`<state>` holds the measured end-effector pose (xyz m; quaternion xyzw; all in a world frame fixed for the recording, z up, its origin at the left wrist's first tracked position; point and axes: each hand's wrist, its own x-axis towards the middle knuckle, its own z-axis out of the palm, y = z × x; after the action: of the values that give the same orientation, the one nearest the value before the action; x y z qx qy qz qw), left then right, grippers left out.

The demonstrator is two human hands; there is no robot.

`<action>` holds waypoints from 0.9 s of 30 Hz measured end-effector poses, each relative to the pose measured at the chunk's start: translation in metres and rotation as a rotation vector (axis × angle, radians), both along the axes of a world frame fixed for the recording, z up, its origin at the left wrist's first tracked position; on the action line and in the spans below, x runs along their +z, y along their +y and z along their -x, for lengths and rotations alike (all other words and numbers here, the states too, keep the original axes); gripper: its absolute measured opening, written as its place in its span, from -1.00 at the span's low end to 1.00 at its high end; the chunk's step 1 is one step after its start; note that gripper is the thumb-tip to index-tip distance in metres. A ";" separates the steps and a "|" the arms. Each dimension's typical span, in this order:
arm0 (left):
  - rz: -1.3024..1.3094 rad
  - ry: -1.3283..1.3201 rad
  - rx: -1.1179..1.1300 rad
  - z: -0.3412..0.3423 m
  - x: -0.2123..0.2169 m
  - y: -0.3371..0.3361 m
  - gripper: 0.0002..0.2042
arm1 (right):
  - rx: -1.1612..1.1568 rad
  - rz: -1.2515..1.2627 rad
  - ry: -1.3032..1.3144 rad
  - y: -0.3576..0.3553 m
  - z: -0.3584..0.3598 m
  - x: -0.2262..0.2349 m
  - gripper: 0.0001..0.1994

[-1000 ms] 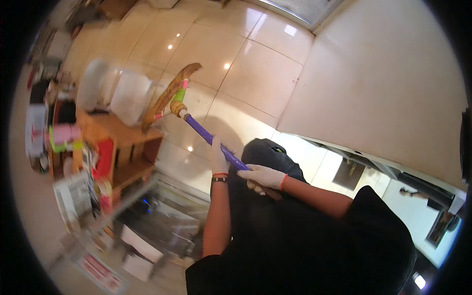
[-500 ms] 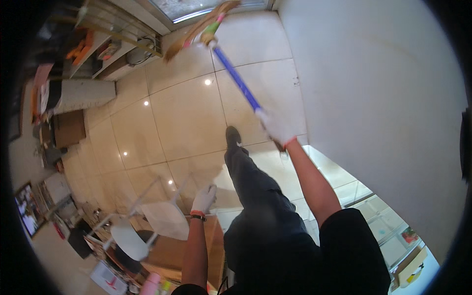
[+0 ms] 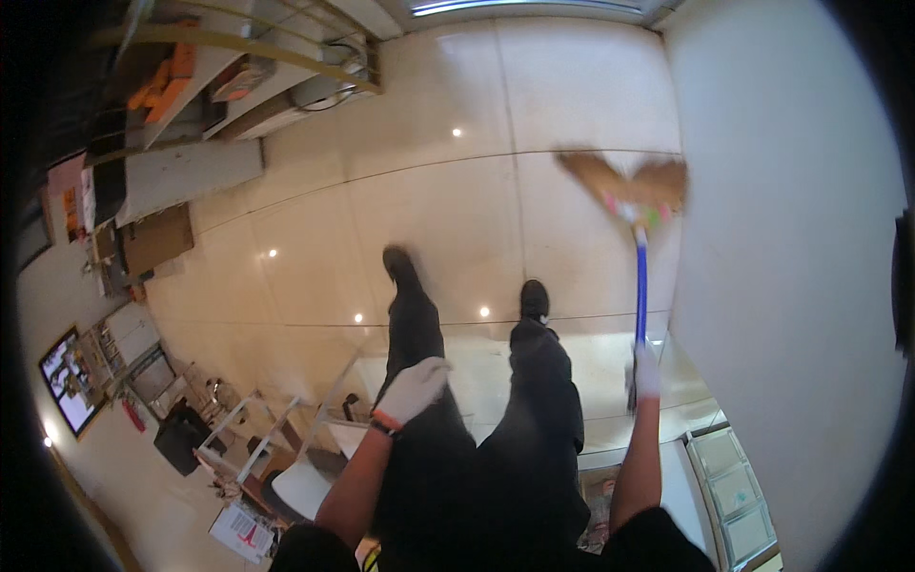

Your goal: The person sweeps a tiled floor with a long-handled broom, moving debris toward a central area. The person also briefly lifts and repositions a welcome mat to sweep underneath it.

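Note:
A long-handled broom [image 3: 642,262] with a blue stick stands out ahead of me on the right. Its brown bristles are spread toward the tiled floor [image 3: 429,210], close to the white wall, and look smeared by motion. My right hand [image 3: 647,370], in a white glove, is closed round the upper part of the stick. In front of my left thigh is my left hand [image 3: 416,389], also gloved in white, with its fingers curled in; whether anything is inside them is hidden. It touches nothing else that I can make out.
A smooth white wall [image 3: 772,191] runs along the right. At the far left stands a shelf rack [image 3: 276,57] with orange items. White chairs [image 3: 303,486] are at the lower left, and a glass-fronted cabinet [image 3: 732,491] is at the lower right. A door sill [image 3: 534,11] crosses the far end.
The broom head has swung from the far left to the right, nearer the wall and closer to me. Both of my feet now show, and my left hand has come in front of my thigh.

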<state>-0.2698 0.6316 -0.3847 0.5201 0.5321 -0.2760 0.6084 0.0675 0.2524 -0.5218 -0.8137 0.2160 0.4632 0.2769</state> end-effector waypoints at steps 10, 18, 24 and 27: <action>0.143 -0.189 -0.366 0.011 0.013 0.180 -0.61 | 0.044 0.088 -0.032 0.176 0.110 0.232 -0.65; -0.128 -0.051 -0.440 0.103 -0.042 0.345 -0.57 | 0.255 -0.365 -0.081 0.619 0.091 -0.011 -0.55; -0.063 0.180 -0.465 0.149 -0.018 0.426 -0.57 | 0.233 -0.234 0.017 0.574 0.132 0.032 -0.57; -0.102 0.110 -0.526 0.183 -0.047 0.413 -0.57 | 0.269 -0.257 -0.133 0.578 0.159 0.077 -0.55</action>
<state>-0.4528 1.0443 -0.4314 0.6547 0.4242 -0.4251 0.4591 -0.0916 0.8302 -0.4447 -0.8221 0.0255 0.4649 0.3275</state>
